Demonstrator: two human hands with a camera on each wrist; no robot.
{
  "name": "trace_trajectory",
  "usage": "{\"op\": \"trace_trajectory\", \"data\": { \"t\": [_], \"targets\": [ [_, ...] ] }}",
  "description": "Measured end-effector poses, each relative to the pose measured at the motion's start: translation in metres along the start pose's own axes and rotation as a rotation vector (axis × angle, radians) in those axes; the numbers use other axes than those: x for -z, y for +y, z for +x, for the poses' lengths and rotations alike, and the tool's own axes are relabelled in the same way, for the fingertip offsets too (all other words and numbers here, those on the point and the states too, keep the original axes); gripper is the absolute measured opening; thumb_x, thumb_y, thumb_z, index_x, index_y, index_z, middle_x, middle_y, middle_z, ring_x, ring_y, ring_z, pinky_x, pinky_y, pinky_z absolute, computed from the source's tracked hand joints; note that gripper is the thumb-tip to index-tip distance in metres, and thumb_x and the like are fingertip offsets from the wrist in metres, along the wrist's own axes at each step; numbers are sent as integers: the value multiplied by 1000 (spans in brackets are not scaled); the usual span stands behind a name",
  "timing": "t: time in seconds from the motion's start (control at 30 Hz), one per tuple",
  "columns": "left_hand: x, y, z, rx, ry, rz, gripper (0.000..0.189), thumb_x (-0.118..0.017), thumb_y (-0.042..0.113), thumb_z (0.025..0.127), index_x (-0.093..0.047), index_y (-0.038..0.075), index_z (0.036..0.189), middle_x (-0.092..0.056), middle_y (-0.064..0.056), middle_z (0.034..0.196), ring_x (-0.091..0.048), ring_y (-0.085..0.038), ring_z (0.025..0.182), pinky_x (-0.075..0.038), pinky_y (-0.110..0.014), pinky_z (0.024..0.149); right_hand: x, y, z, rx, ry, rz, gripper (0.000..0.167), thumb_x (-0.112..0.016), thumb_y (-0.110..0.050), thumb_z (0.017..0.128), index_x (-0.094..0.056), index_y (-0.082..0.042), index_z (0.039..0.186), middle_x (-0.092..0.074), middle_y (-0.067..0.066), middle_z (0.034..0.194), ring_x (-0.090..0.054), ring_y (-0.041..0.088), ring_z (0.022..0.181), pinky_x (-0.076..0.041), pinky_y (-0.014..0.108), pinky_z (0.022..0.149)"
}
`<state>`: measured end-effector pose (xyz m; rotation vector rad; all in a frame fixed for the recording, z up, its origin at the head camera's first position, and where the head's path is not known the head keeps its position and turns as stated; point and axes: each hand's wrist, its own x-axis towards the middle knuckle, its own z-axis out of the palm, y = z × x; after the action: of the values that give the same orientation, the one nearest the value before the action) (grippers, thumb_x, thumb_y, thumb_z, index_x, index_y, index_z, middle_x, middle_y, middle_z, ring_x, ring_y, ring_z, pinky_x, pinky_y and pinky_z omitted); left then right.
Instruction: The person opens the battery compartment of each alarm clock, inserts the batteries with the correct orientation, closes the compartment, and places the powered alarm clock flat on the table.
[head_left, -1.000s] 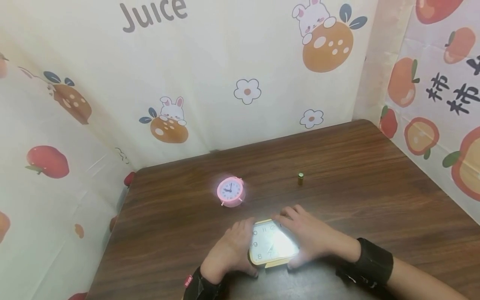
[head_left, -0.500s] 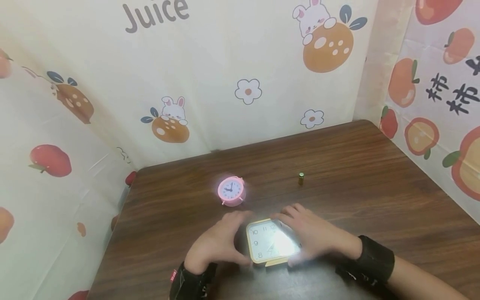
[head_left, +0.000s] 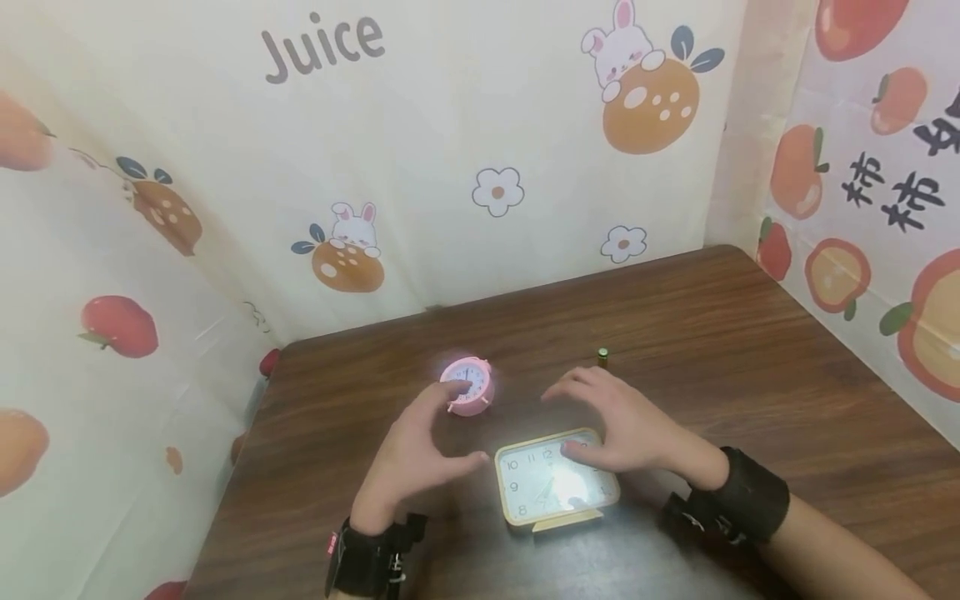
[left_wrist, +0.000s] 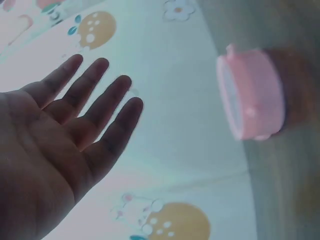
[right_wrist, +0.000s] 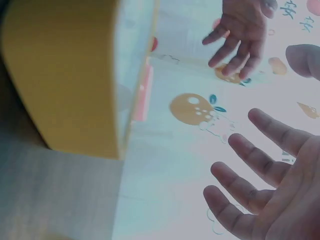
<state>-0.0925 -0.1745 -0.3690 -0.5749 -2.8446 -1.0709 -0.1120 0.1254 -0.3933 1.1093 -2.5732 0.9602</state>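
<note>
Spread and empty, the left hand [head_left: 408, 452] and nearer right hand [head_left: 624, 423] have the yellow clock [head_left: 553, 482], long nine-to-three, at three and eight o'clock respectively.

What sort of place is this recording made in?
Probably a makeshift indoor recording corner: fruit-print sheets line the back and both sides of a wood-grain table, and the person wears black straps on both wrists.

The right grip [right_wrist: 286, 196] hovers apart from a yellow clock [right_wrist: 67, 75].
</note>
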Motion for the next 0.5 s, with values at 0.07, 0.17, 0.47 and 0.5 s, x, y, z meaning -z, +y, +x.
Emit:
{"op": "trace_trajectory", "data": {
  "t": [0.07,0.17,0.47,0.5],
  "targets": [
    [7,0,3,-4,13,10,84,-87,45,64,-45,37,136,-54,10,133,-52,-10,118,-48,-45,98,3,1,4,14,13,14,50,-78,-30,75,-60,-24,121,-60,-6,117,-53,11,108,-49,40,86],
    [17,-1,10,-10,14,3,82,-85,49,66,-44,39,136,-54,13,132,-53,-9,113,-50,-43,92,6,3,11,12,10,29,50,-77,-28,75,-59,-24,121,-59,-8,117,-54,12,108,-49,39,86],
    [25,-28,35,86,51,-95,76,-83,48,68,-49,31,134,-56,11,129,-54,-17,117,-49,-47,95,4,12,38,-80,-30,138,53,-75,-26,77,-57,-18,126,-60,-3,123,-57,20,114,-48,44,94],
    [23,-33,37,118,53,-100,76,-83,48,69,-48,30,134,-55,9,131,-53,-20,120,-48,-50,96,2,14,42,-86,-34,151,54,-75,-26,77,-57,-17,127,-60,-3,123,-57,20,114,-48,44,94]
  ]
}}
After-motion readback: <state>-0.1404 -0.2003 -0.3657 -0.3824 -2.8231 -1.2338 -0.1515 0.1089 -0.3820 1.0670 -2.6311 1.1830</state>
